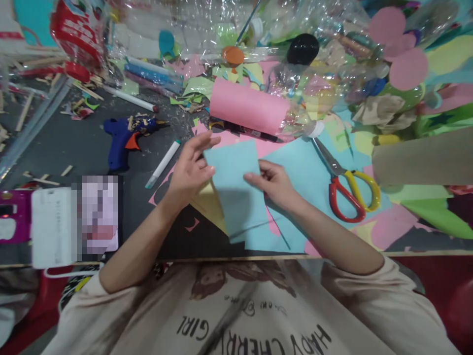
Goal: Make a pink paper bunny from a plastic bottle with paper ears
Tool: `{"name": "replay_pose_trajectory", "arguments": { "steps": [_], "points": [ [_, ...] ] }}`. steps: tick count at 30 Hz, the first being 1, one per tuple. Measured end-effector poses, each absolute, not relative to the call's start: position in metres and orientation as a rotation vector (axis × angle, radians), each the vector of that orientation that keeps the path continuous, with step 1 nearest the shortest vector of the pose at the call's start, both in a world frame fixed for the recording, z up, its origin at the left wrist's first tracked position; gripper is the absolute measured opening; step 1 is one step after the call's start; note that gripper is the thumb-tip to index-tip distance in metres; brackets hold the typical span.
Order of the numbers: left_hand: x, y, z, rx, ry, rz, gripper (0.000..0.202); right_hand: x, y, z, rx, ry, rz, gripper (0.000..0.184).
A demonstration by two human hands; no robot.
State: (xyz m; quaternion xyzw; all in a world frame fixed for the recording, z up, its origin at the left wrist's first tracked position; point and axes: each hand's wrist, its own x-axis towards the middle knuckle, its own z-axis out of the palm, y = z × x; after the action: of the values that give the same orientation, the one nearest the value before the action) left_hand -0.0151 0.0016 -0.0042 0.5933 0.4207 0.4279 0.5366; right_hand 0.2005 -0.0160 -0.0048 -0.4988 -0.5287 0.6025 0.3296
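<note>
Holding blue sheet (236, 197) over worktop (84, 143), long axis running away from me. My left grip (190, 172) pinching its upper-left edge, fingers loose; right grip (275, 183) pinching right edge.

Left hand (190, 170), right hand (271, 182) hold blue paper (236, 190).

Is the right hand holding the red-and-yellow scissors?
No, the red-and-yellow-handled metal scissors lie untouched; the right hand pinches the light blue paper sheet.

A home craft corner: the dark grey worktable (88, 143) is littered with coloured paper scraps, a blue plastic glue gun (123, 135) and red-and-yellow-handled scissors (347, 190) near its right edge.
</note>
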Motion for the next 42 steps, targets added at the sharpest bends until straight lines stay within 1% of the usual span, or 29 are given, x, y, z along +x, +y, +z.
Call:
{"name": "replay_pose_trajectory", "arguments": {
  "steps": [2, 3, 5, 7, 8, 11, 15, 17, 21, 27, 31, 34, 38, 42],
  "points": [
    [-0.015, 0.002, -0.009, 1.389, 0.929, 0.960, 0.073, 0.203, -0.013, -0.011, -1.348, -1.235, 1.365, 0.049],
    [-0.014, 0.001, -0.011, 1.408, 0.913, 0.917, 0.072, 0.205, -0.012, -0.014, -1.356, -1.190, 1.260, 0.050],
    [-0.012, -0.002, -0.013, 1.522, 0.938, 0.870, 0.060, 0.208, -0.007, -0.021, -1.348, -1.155, 1.100, 0.051],
    [-0.010, -0.005, -0.013, 1.729, 0.980, 0.842, 0.045, 0.210, -0.003, -0.026, -1.348, -1.162, 1.027, 0.051],
    [-0.010, -0.006, -0.012, 1.845, 0.981, 0.818, 0.041, 0.212, -0.002, -0.028, -1.358, -1.167, 1.008, 0.051],
    [-0.012, -0.006, -0.009, 2.057, 0.910, 0.726, 0.036, 0.212, 0.000, -0.030, -1.379, -1.182, 1.005, 0.054],
    [-0.016, -0.004, -0.006, 1.986, 0.910, 0.778, 0.019, 0.210, -0.002, -0.024, -1.324, -1.228, 1.101, 0.050],
    [-0.015, -0.003, -0.005, 1.918, 0.933, 0.839, 0.017, 0.208, -0.003, -0.019, -1.305, -1.275, 1.161, 0.048],
    [-0.011, -0.002, -0.002, 1.787, 1.155, 0.964, 0.020, 0.210, -0.005, -0.017, -1.275, -1.330, 1.247, 0.048],
    [-0.005, -0.003, -0.003, 1.563, 1.390, 1.015, 0.004, 0.216, -0.006, -0.028, -1.322, -1.210, 1.255, 0.048],
    [-0.005, -0.006, 0.000, 1.656, 1.424, 0.946, 0.016, 0.214, -0.005, -0.016, -1.259, -1.258, 1.272, 0.042],
    [-0.006, -0.007, 0.001, 1.742, 1.393, 0.919, 0.018, 0.211, -0.006, -0.007, -1.258, -1.367, 1.305, 0.042],
    [-0.010, -0.007, -0.006, 1.737, 1.340, 1.003, 0.024, 0.209, -0.008, -0.010, -1.194, -1.325, 1.444, 0.043],
    [-0.011, -0.006, -0.010, 1.758, 1.309, 0.965, 0.039, 0.209, -0.010, -0.014, -1.153, -1.262, 1.539, 0.045]
  ]
}}
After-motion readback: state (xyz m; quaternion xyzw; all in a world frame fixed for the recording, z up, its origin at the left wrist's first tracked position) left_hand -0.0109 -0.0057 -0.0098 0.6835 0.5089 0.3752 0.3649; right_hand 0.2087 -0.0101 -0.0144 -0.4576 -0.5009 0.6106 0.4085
